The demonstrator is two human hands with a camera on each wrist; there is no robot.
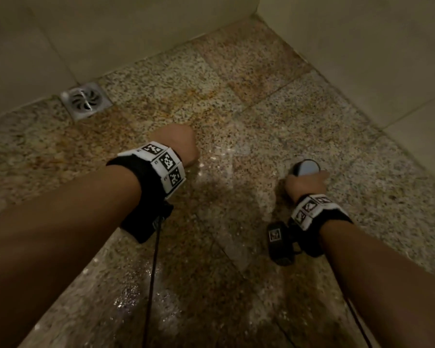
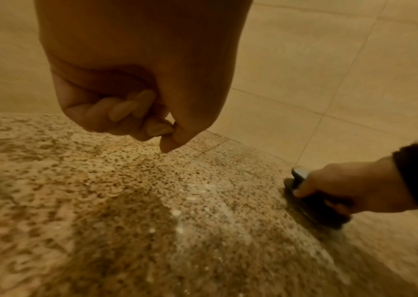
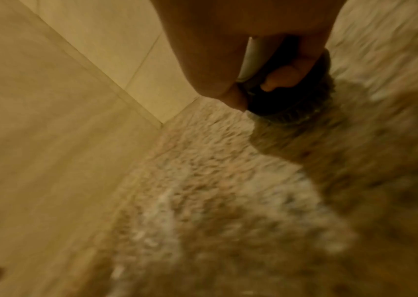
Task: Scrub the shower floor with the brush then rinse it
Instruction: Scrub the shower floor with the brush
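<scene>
A square metal floor drain [image 1: 86, 100] with curved swirl slots sits at the far left edge of the floor, right against the foot of the wall. Large plain beige wall tiles [image 1: 111, 28] with thin grout lines rise on two sides and meet at the far right corner.
</scene>
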